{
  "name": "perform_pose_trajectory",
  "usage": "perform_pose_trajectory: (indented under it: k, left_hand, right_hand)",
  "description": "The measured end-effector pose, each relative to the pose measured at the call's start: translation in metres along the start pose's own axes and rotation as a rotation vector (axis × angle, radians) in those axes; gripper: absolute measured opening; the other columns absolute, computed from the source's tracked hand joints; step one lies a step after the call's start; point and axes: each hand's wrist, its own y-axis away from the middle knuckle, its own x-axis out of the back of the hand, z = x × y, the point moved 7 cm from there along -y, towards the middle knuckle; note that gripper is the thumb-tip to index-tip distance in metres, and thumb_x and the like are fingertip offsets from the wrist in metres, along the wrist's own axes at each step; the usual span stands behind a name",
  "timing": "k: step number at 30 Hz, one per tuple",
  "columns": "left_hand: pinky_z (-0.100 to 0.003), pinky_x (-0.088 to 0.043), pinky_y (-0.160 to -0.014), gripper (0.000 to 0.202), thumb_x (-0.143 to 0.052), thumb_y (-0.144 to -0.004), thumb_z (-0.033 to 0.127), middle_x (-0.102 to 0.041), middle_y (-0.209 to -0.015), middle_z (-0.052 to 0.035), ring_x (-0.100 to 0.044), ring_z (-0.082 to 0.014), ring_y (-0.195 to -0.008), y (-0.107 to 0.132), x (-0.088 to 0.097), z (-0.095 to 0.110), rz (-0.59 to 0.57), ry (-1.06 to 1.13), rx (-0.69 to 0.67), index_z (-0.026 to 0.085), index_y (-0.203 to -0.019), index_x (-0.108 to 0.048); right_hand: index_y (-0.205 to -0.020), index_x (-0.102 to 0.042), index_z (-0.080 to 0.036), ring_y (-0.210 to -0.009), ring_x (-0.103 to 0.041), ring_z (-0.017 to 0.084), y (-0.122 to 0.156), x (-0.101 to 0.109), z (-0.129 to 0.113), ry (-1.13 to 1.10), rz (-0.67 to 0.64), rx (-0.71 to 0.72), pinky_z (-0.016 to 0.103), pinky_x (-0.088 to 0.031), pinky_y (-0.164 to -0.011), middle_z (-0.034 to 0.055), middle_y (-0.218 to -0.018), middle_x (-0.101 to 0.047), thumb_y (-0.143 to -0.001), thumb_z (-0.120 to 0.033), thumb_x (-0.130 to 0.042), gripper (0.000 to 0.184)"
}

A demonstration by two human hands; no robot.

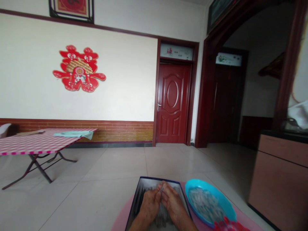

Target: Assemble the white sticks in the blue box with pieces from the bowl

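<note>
Over a dark-rimmed rectangular tray (pixel 133 205), my left hand (pixel 150 203) and my right hand (pixel 172 202) meet with their fingertips together. Both are closed in a pinch around a small greyish piece (pixel 162 187), mostly hidden by the fingers; it resembles a raw shrimp. Similar greyish, slender pieces (pixel 161 218) lie in the tray beneath my hands. Just right of the tray stands a blue plastic basin (pixel 191 185) holding many pale grey, shrimp-like pieces (pixel 207 202).
Tray and basin rest on a pink surface (pixel 120 219). A red crinkled item (pixel 228 224) sits at the basin's near edge. To the left is a folding table (pixel 36 141) with a checked cover and a pale green cloth (pixel 74 133). A cabinet (pixel 279 183) stands at right.
</note>
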Motion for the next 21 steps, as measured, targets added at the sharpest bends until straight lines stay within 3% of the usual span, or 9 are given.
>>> perform_pose_trajectory:
  k: [4,8,11,16,21]
  left_hand:
    - [-0.023,-0.041,-0.059,0.045,-0.030,-0.090,0.036,-0.056,-0.058,-0.0020,-0.051,-0.0135,-0.055,0.001,-0.002,0.001,-0.038,-0.009,-0.035,0.014,-0.069,-0.063]
    - [-0.021,-0.037,-0.055,0.031,-0.039,-0.084,0.024,-0.049,-0.055,0.0014,-0.046,-0.0118,-0.054,0.005,-0.003,0.006,-0.133,-0.066,-0.022,0.014,-0.066,-0.061]
    - [-0.020,-0.037,-0.057,0.027,-0.038,-0.081,0.013,-0.053,-0.061,0.0014,-0.048,-0.0112,-0.059,0.011,-0.008,0.012,-0.317,-0.205,0.019,0.011,-0.077,-0.065]
    - [-0.018,-0.038,-0.055,0.023,-0.048,-0.073,0.013,-0.059,-0.060,0.0020,-0.053,-0.0122,-0.061,0.021,-0.017,0.021,-0.533,-0.255,0.072,0.013,-0.075,-0.071]
    - [-0.024,-0.045,-0.065,0.023,-0.051,-0.066,0.008,-0.067,-0.062,-0.0023,-0.061,-0.0182,-0.067,0.031,-0.022,0.021,-0.683,-0.372,0.085,0.014,-0.068,-0.073]
  right_hand:
    - [-0.099,-0.060,-0.019,-0.091,-0.068,0.028,-0.003,0.006,-0.006,0.003,0.081,0.025,0.036,-0.053,-0.074,0.0104,-0.092,-0.074,-0.061,-0.052,-0.071,0.052]
    - [-0.100,-0.059,-0.019,-0.089,-0.067,0.025,-0.005,0.025,-0.028,0.156,0.286,0.210,0.034,-0.052,-0.069,0.0092,-0.094,-0.073,-0.068,-0.056,-0.056,0.049]
    - [-0.100,-0.058,-0.018,-0.085,-0.066,0.022,-0.004,0.035,-0.039,0.261,0.398,0.303,0.030,-0.049,-0.064,0.0074,-0.094,-0.072,-0.071,-0.055,-0.050,0.048]
    - [-0.099,-0.060,-0.021,-0.085,-0.064,0.019,-0.006,0.033,-0.039,0.323,0.396,0.346,0.027,-0.047,-0.065,0.0030,-0.094,-0.071,-0.071,-0.053,-0.054,0.042]
    - [-0.099,-0.061,-0.022,-0.084,-0.064,0.019,-0.003,0.024,-0.038,0.353,0.334,0.356,0.028,-0.047,-0.067,0.0026,-0.092,-0.071,-0.073,-0.054,-0.054,0.042]
